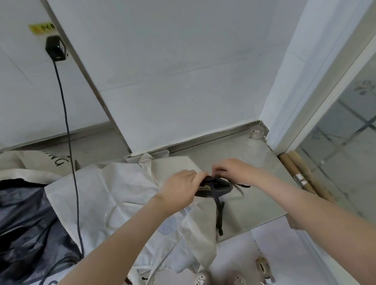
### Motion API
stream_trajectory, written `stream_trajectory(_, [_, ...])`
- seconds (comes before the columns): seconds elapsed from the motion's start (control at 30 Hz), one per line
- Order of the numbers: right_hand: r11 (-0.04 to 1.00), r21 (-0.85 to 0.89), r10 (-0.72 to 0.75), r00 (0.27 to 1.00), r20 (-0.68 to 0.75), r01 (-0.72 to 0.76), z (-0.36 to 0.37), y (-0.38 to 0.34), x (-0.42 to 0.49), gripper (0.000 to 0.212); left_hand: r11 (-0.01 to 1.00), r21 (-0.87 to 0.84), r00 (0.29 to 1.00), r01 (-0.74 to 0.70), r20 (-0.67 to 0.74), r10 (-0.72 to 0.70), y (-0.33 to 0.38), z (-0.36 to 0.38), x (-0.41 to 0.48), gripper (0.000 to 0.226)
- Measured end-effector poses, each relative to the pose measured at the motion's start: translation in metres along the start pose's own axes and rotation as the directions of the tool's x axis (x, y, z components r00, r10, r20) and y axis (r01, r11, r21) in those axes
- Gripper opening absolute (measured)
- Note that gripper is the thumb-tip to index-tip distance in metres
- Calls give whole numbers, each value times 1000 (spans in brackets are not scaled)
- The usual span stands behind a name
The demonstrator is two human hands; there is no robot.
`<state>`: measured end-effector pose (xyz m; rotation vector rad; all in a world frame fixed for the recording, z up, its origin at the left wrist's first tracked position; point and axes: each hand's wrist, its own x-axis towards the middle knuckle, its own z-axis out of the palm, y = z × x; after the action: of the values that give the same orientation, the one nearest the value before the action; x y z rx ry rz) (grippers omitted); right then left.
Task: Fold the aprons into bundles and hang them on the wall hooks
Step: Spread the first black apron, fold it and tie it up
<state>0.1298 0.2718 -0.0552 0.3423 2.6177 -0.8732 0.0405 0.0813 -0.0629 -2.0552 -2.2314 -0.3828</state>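
Note:
A small dark apron bundle (213, 186) is held over the grey counter (241, 160) between both hands. My left hand (182, 188) grips its left end with curled fingers. My right hand (233, 172) pinches the bundle's top from the right. A dark strap (219, 214) hangs down from the bundle, and a thin loop of strap trails to the right. A cream apron (109, 194) lies spread flat on the counter under my left arm. A dark blue apron (19, 225) lies crumpled at the left. No wall hooks are in view.
A black plug (55, 48) sits in the white wall, its cable (68, 141) running down across the cream apron. Cardboard tubes (303, 175) lean at the counter's right edge beside a glass door. A small clear object (255, 133) stands in the back corner. Slippers show on the floor.

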Motion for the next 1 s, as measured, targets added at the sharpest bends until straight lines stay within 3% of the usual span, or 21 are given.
stream_trajectory(0.07, [999, 42, -1, 1000, -11, 1, -8, 1, -3, 18, 976, -134, 983, 171, -42, -178, -5, -11, 2, 56])
stream_trajectory(0.1, [997, 75, 23, 1000, -14, -21, -11, 2, -5, 19, 924, -260, 957, 281, 4, -290, -7, -17, 3, 49])
stream_trajectory(0.13, [994, 103, 48, 999, -9, -46, -13, 7, -6, 21, 799, -452, 910, 398, 86, -405, -9, -23, 3, 40])
stream_trajectory(0.17, [989, 131, 64, 998, 3, -63, -16, 8, -9, 24, 600, -657, 863, 456, 163, -478, -11, -26, 2, 33])
stream_trajectory(0.23, [963, 256, 86, 996, 10, -86, -18, 16, -10, 23, 230, -894, 795, 384, 193, -576, -18, -25, -3, 22])
stream_trajectory(0.33, [869, 484, 107, 994, 23, -105, -18, 23, -16, 23, -168, -948, 650, 271, 309, -694, -26, -13, -8, 25])
stream_trajectory(0.4, [821, 559, 92, 993, 75, -118, -13, 26, -18, 20, -350, -912, 525, 215, 410, -746, -30, -9, -7, 28])
stream_trajectory(0.47, [820, 553, 101, 988, 114, -148, -7, 30, -18, 20, -418, -887, 457, 194, 459, -762, -30, -9, -2, 26])
stream_trajectory(0.53, [870, 440, 186, 974, 127, -223, -3, 31, -16, 19, -399, -888, 404, 230, 460, -791, -26, -11, 3, 20])
stream_trajectory(0.57, [897, 360, 241, 966, 92, -258, -1, 31, -14, 23, -329, -901, 399, 281, 422, -814, -24, -14, 4, 18])
stream_trajectory(0.67, [925, 267, 334, 915, -226, -271, -3, 12, -11, 29, 7, -858, 448, 514, 262, -855, -19, -18, 9, 18])
stream_trajectory(0.73, [895, 409, 337, 870, -359, -178, -7, -13, -10, 16, 184, -755, 460, 630, 171, -871, -14, -19, 14, 17])
stream_trajectory(0.87, [686, 727, 182, 963, -200, 22, -5, -72, -14, 16, 304, -673, 495, 675, 107, -862, 0, -23, 27, 21])
stream_trajectory(1.0, [615, 782, 135, 964, -229, 99, 2, -93, -11, 17, 328, -693, 508, 642, 64, -859, 3, -28, 33, 25])
